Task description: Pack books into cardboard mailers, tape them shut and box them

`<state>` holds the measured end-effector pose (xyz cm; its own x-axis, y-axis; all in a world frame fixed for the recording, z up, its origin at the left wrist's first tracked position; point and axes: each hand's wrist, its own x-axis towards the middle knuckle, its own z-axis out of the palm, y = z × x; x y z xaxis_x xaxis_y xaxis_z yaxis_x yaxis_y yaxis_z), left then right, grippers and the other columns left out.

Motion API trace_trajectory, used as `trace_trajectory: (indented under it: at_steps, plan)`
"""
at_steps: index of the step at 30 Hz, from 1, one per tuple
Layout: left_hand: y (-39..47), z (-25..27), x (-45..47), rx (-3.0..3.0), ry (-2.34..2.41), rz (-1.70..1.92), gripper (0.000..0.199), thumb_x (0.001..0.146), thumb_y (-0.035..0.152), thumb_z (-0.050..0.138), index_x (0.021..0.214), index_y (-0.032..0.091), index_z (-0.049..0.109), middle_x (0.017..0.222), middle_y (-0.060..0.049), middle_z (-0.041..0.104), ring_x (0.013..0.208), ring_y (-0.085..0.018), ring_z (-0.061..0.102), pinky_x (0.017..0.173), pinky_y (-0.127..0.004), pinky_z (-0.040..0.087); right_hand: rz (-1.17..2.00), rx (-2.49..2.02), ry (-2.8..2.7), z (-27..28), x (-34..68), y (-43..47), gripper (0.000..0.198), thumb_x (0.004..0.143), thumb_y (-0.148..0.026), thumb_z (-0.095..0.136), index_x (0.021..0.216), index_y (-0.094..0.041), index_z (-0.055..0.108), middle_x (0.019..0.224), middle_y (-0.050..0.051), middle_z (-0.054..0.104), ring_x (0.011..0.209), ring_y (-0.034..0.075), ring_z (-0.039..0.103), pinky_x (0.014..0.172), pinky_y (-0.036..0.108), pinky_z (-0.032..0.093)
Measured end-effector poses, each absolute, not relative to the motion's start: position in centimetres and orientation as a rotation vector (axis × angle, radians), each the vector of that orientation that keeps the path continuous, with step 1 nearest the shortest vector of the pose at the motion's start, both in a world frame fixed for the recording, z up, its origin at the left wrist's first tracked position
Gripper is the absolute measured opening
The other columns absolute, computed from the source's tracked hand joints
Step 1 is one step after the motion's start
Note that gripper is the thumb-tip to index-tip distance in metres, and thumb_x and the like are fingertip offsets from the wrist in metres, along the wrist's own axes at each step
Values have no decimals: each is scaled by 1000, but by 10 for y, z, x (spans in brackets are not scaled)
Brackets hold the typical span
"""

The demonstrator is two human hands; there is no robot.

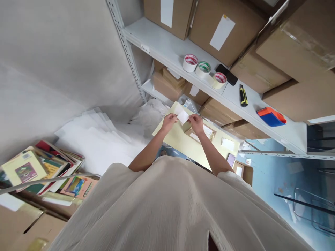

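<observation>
My left hand (169,122) is closed in a pinch at the left edge of a small white sheet of paper (182,116). On the sheet's opposite edge, my right hand (196,124) pinches with thumb and fingers. The sheet is held up over a pale yellow tabletop (175,136); any print on it is too small to read. Partly behind my right hand and forearm lies a flat brown cardboard parcel (192,134) with white paper on it. A stack of white slips (228,143) and a phone with a lilac screen (231,159) lie further right on the table.
Above the table, a grey metal shelf (167,48) carries tape rolls (203,69), a black phone (227,74), a yellow-black cutter (243,96) and an orange-blue tape dispenser (271,116). Cardboard boxes (211,31) stand behind. White foam sheets (104,139) and books (39,167) lie left.
</observation>
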<state>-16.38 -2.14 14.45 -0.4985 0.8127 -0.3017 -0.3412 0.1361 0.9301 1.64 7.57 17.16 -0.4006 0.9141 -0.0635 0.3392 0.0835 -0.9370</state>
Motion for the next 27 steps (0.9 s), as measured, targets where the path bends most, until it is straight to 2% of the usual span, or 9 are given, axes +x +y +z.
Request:
trace_trajectory:
  at_steps: [6,10,13,18,23,27]
  plan:
    - [-41,135,-214,260,1566,1579,27,84,39,81,80,25,59,89,-5,76,88,-19,75,84,-33,58,1241,-1381,-1680,165,15,99,45,92,-74,64,85,-30,57,72,0,70,77,23,74,80,39,64]
    - [-42,135,-208,369,1536,1543,28,88,42,87,92,26,64,98,-5,78,92,-21,76,86,-34,57,1350,-1337,-1724,164,-1,96,45,91,-73,68,85,-29,58,74,-1,71,80,22,78,82,37,65]
    - [-34,136,-191,415,1547,1530,31,87,37,90,103,26,66,102,-3,78,95,-21,75,91,-34,57,1410,-1285,-1754,162,-18,85,42,89,-69,72,85,-29,60,77,-2,74,82,22,79,85,38,66]
    - [-23,131,-187,335,1510,1536,38,82,21,88,110,27,62,82,6,70,79,-17,72,83,-31,54,1437,-1258,-1823,158,-33,76,34,89,-61,73,84,-29,64,79,-2,76,84,23,80,87,40,66]
    - [-30,118,-229,135,1759,1634,36,82,11,81,104,28,58,78,9,61,73,-15,65,79,-29,53,1305,-1383,-1812,158,-29,89,25,89,-53,67,82,-29,64,78,1,76,83,24,75,86,39,64]
    - [-39,108,-275,8,1914,1681,28,88,7,75,101,26,60,84,6,61,82,-15,67,87,-29,55,1201,-1404,-1853,154,-24,102,25,88,-54,63,81,-30,62,77,1,74,81,25,71,81,38,61]
